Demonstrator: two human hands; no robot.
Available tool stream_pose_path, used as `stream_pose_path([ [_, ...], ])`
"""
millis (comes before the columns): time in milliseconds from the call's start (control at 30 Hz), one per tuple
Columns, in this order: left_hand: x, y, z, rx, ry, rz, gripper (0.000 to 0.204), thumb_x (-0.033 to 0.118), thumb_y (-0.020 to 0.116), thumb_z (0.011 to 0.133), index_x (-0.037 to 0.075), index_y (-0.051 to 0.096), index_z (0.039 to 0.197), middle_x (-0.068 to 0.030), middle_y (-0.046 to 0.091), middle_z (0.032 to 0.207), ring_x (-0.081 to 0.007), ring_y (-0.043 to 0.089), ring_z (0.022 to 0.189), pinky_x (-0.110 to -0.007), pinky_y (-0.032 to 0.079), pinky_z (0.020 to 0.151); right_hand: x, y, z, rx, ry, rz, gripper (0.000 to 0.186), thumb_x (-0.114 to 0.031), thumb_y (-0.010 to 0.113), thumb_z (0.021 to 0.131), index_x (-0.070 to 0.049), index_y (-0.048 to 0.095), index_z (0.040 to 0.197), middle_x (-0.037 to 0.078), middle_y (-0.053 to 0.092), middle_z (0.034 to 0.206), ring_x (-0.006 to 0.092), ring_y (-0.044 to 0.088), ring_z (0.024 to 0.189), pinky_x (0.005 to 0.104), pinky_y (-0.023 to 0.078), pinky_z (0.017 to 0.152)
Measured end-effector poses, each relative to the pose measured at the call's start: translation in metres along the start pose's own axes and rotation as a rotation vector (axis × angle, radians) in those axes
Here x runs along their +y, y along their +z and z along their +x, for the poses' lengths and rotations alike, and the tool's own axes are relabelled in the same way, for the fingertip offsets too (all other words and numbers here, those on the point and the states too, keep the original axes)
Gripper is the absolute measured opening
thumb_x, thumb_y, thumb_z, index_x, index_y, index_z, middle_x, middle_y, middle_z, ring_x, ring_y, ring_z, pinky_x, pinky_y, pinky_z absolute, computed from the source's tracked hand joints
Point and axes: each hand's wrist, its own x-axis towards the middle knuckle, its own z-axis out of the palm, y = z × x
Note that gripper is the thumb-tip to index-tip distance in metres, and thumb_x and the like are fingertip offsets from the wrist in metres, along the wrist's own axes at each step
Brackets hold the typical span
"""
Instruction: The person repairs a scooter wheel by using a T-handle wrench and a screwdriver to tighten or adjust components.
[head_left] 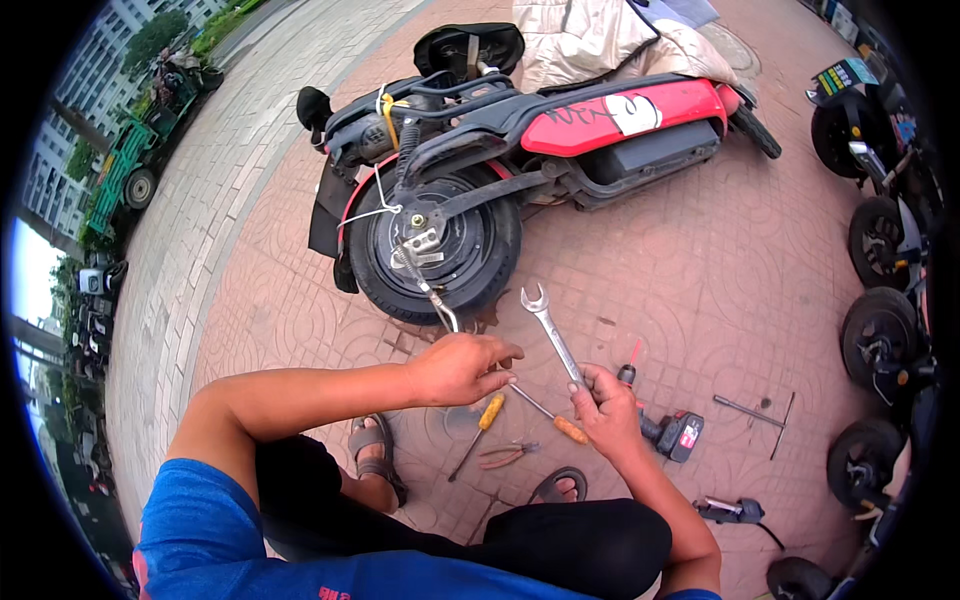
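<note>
My right hand [608, 408] is closed round the lower shank of a silver open-end wrench [549, 328], its jaws pointing up toward the scooter. My left hand [460, 370] is bent over with thumb and fingers apart, and I see nothing held in it. It is just in front of the rear wheel [470, 235] of a red and black electric scooter [627, 115] lying on its side. The wheel's hub has an axle nut [418, 220], and a cable [432, 292] hangs from it. An orange-handled screwdriver [571, 430] shows between my hands, its tip near my left thumb.
On the paving lie a yellow-handled screwdriver [490, 412], pliers [508, 455], a cordless drill [672, 436], a T-shaped wrench [752, 412] and a black tool with a cord [732, 511]. Parked scooters [880, 340] line the right side. A green cart [125, 170] stands far left.
</note>
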Motion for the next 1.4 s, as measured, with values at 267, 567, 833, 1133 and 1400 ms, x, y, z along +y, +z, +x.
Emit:
stream_pose_path([
  [267,-0.049,-0.052,-0.045,0.345,-0.478,-0.720,0.027,0.023,0.059,0.109,-0.002,0.069,0.111,-0.0053,0.070,0.088,-0.0125,0.066,0.074,-0.032,0.054,0.063,-0.112,0.137,0.097,-0.300,0.208,0.389,0.021,-0.012,0.053,0.110,0.004,0.054,0.124,0.007,0.068,0.086,0.0128,0.064,0.066,0.0280,0.051,0.058],
  [567,-0.168,-0.093,-0.059,0.397,-0.593,0.000,0.034,0.036,0.073,0.092,0.003,0.082,0.093,-0.0217,0.075,0.083,-0.0390,0.076,0.080,-0.051,0.059,0.076,-0.110,0.315,0.150,0.038,0.358,0.791,0.014,-0.010,0.050,0.109,0.002,0.057,0.111,0.008,0.064,0.081,0.0136,0.059,0.063,0.0305,0.045,0.056],
  [833,-0.207,-0.122,-0.067,0.447,-0.549,-0.158,0.031,0.034,0.081,0.085,0.003,0.082,0.092,-0.0218,0.075,0.081,-0.0370,0.075,0.077,-0.047,0.058,0.074,-0.126,0.355,0.177,0.149,0.394,1.094,0.014,-0.011,0.052,0.108,0.000,0.060,0.112,0.010,0.064,0.092,0.0215,0.062,0.074,0.0369,0.050,0.067],
  [1133,-0.222,-0.126,-0.076,0.430,-0.537,-0.284,0.031,0.029,0.074,0.093,-0.001,0.077,0.086,-0.0150,0.072,0.068,-0.0246,0.070,0.054,-0.040,0.057,0.063,-0.140,0.355,0.179,0.140,0.474,1.105,0.025,-0.015,0.039,0.113,0.001,0.059,0.113,0.012,0.066,0.096,0.0215,0.064,0.074,0.0363,0.053,0.064],
  [1400,-0.219,-0.109,-0.062,0.323,-0.548,-0.447,0.037,0.029,0.067,0.101,-0.003,0.073,0.084,-0.0125,0.066,0.060,-0.0226,0.066,0.051,-0.041,0.054,0.057,-0.138,0.327,0.176,0.079,0.600,0.959,0.021,-0.014,0.043,0.111,0.000,0.058,0.107,0.011,0.064,0.085,0.0194,0.061,0.065,0.0342,0.050,0.057],
])
